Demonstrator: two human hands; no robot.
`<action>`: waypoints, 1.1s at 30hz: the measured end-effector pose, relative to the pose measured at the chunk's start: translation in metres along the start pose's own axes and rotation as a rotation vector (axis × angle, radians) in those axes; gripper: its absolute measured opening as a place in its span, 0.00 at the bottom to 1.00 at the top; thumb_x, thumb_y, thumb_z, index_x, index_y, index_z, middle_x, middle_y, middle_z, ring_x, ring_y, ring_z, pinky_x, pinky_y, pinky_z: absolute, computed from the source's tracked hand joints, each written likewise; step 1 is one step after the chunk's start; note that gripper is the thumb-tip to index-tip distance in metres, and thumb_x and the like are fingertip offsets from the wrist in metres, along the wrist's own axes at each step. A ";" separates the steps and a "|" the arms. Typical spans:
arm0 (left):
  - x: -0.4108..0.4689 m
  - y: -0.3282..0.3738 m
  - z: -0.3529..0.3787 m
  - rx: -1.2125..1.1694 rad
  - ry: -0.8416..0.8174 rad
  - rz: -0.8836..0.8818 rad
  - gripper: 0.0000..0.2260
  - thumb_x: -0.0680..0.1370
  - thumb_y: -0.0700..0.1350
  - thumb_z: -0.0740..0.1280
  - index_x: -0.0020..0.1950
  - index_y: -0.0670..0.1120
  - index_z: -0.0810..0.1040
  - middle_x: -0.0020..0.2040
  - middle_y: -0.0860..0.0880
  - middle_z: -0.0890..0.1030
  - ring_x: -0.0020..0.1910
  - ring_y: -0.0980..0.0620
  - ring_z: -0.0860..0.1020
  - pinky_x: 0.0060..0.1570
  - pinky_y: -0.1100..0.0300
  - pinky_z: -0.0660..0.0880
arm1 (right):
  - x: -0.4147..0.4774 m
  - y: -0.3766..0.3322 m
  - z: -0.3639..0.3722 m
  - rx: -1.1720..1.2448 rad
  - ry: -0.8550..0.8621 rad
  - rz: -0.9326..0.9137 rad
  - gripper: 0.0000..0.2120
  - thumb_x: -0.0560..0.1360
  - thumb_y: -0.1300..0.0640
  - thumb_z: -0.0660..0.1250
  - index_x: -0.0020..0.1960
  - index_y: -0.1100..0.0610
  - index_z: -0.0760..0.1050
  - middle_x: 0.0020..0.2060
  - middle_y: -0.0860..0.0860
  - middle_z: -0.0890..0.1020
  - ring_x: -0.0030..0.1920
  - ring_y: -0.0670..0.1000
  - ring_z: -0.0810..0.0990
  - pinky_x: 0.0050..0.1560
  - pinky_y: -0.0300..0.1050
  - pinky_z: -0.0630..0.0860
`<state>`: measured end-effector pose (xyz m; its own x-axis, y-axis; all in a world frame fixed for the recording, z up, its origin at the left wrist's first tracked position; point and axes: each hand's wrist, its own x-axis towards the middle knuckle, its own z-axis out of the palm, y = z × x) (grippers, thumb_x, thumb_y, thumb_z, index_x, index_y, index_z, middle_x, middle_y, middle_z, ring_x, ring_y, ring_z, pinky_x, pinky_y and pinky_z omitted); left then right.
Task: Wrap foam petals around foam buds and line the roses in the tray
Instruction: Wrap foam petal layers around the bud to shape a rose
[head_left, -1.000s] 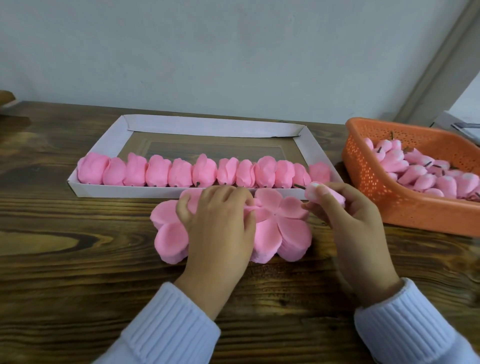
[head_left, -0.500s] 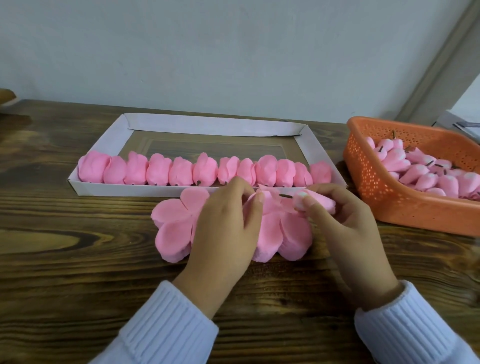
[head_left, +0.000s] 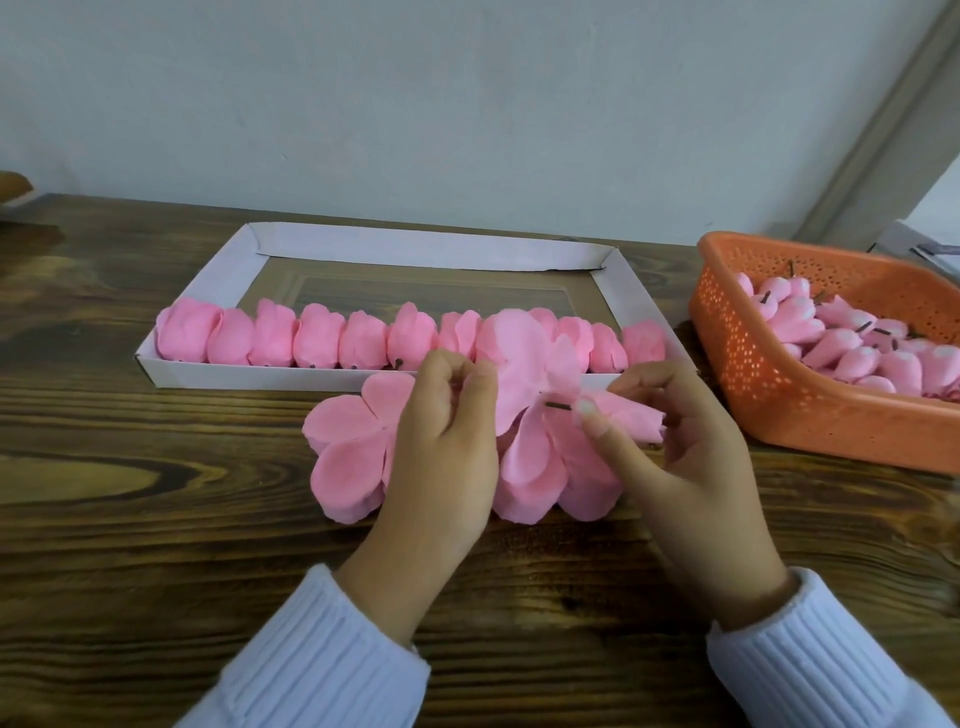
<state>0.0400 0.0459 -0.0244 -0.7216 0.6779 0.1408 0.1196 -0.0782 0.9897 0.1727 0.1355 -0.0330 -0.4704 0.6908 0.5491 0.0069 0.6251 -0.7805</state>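
Note:
A white cardboard tray (head_left: 431, 249) lies at the back of the table, with a row of several pink foam roses (head_left: 317, 340) along its front wall. In front of it lie two stacks of flat pink petal flowers (head_left: 348, 441). My left hand (head_left: 441, 447) pinches one petal flower (head_left: 519, 358) and holds it lifted off the right stack. My right hand (head_left: 675, 441) grips a pink foam bud (head_left: 628, 415) lying sideways, its dark stem pointing left at the petal flower's centre.
An orange perforated basket (head_left: 753, 374) at the right holds several pink foam buds (head_left: 852, 348) with dark stems. The dark wooden table (head_left: 130, 519) runs under everything and a pale wall stands behind.
My left hand has peeled one petal flower up off the right stack. My right hand has brought the bud leftward, stem first, to that flower's centre.

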 end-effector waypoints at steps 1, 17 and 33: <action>0.000 0.000 0.000 -0.013 -0.003 0.005 0.09 0.76 0.52 0.59 0.40 0.48 0.69 0.29 0.54 0.67 0.28 0.60 0.66 0.25 0.68 0.64 | 0.000 0.000 0.000 -0.002 -0.001 -0.001 0.12 0.72 0.52 0.72 0.49 0.58 0.76 0.43 0.43 0.80 0.45 0.44 0.80 0.45 0.35 0.75; -0.015 0.007 0.003 -0.105 -0.473 0.490 0.13 0.81 0.50 0.55 0.58 0.42 0.69 0.61 0.49 0.80 0.56 0.50 0.79 0.59 0.65 0.69 | -0.003 0.000 -0.003 0.063 -0.005 0.090 0.15 0.70 0.68 0.73 0.55 0.61 0.76 0.46 0.55 0.83 0.47 0.59 0.81 0.46 0.62 0.78; -0.017 0.021 0.001 -0.323 -0.329 0.476 0.28 0.69 0.39 0.71 0.65 0.50 0.65 0.37 0.52 0.83 0.42 0.53 0.83 0.49 0.56 0.78 | -0.008 -0.018 0.016 0.995 -0.558 0.482 0.16 0.71 0.59 0.74 0.58 0.60 0.80 0.49 0.57 0.83 0.48 0.52 0.82 0.50 0.44 0.79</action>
<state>0.0560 0.0335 -0.0065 -0.3887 0.6988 0.6005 0.1268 -0.6049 0.7861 0.1626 0.1127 -0.0279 -0.9191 0.3717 0.1306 -0.2744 -0.3663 -0.8891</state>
